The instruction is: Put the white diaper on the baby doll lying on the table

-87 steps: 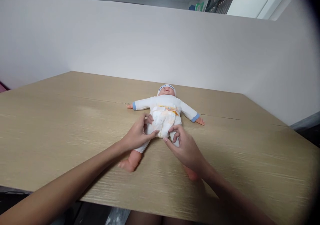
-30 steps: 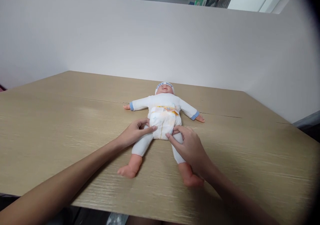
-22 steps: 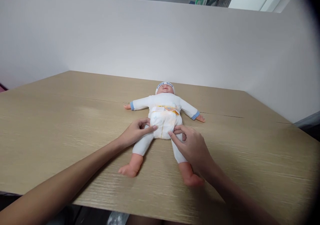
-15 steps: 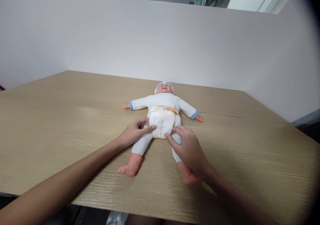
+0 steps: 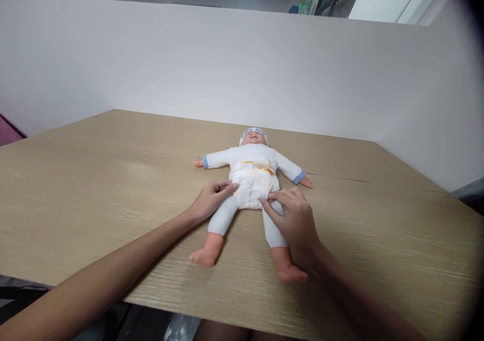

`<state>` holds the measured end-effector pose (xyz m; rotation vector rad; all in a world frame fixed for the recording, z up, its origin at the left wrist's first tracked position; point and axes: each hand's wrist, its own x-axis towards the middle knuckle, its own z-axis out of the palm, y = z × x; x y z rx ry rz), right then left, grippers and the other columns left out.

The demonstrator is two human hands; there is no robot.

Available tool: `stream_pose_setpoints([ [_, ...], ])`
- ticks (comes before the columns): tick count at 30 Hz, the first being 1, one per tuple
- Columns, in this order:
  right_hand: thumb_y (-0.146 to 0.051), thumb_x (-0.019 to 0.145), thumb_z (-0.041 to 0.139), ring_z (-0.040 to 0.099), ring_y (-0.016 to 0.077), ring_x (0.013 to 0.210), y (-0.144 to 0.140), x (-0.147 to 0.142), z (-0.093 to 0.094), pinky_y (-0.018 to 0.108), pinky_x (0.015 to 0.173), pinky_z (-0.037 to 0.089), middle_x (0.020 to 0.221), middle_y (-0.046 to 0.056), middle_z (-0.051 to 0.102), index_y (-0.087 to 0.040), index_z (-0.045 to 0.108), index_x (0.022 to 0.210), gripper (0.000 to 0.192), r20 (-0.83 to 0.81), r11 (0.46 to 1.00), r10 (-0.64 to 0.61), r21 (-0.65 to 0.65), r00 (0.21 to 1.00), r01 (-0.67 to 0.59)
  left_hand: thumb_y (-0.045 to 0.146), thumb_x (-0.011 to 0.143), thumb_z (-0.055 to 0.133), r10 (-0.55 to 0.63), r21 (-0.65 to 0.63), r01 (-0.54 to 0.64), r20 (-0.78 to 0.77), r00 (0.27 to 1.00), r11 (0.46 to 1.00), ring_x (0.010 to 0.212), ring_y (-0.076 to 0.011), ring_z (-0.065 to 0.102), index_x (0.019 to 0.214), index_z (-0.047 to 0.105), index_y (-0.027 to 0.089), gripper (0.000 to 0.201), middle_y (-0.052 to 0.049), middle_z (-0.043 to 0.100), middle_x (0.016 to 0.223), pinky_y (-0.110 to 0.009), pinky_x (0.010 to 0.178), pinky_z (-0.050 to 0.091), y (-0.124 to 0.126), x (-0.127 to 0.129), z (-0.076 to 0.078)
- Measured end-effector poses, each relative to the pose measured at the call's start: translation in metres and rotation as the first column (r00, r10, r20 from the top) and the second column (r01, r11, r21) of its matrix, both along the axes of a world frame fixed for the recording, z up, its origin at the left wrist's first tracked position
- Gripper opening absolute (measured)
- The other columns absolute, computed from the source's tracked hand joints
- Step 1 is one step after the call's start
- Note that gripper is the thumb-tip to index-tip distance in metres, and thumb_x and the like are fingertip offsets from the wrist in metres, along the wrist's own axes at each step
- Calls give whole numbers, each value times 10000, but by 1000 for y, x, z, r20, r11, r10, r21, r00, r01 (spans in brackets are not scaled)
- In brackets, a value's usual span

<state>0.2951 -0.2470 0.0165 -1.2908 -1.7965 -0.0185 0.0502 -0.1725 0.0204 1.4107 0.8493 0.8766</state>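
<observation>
A baby doll point(image 5: 254, 153) in white clothes with blue cuffs lies on its back, head away from me, arms and legs spread. Around its hips is a white diaper point(image 5: 251, 185) with an orange patterned band across the waist. My left hand point(image 5: 212, 200) is at the diaper's left leg edge, thumb on top and fingers curled at the side, pinching it. On the other side, my right hand point(image 5: 295, 216) pinches the right leg edge between thumb and fingers, above the doll's thigh. The fingertips of both hands are partly hidden.
The doll rests on a wood-grain table point(image 5: 113, 179) with thin seams across its top. A white partition point(image 5: 227, 63) rises behind the far edge. The table's front edge lies close to me, below my forearms.
My right hand has lifted slightly and shifted outward along the diaper's leg edge. My left hand stays at its side. The whole view has shifted a little.
</observation>
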Motion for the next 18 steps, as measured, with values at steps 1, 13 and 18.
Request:
stream_pose_setpoints([
  [1, -386, 1058, 679, 578, 269, 880, 2, 0, -1, 424, 857, 482, 921, 45, 744, -226, 755, 906, 233, 17, 1000, 0, 18, 1000, -1, 632, 908, 784, 13, 20, -13, -12, 1000, 1000, 775, -147, 544, 931, 748, 162, 472, -7, 679, 872, -259, 680, 378, 0, 0, -1],
  [13, -422, 1103, 578, 620, 236, 885, 19, 15, -14, 378, 863, 513, 927, 62, 638, -207, 695, 916, 308, -91, 994, 77, 89, 993, -69, 599, 965, 734, 369, 512, -246, -153, 917, 823, 892, -196, 622, 1037, 809, 210, 403, -37, 749, 981, -322, 863, 482, -4, -12, -7],
  [18, -421, 1131, 438, 581, 245, 844, 31, 37, -23, 382, 861, 483, 863, 48, 609, -210, 607, 906, 352, -87, 973, -173, 139, 981, 184, 558, 1074, 524, 494, 564, -321, -183, 850, 761, 849, -191, 610, 1081, 725, 198, 413, -45, 744, 1033, -326, 820, 491, 9, -22, -10],
])
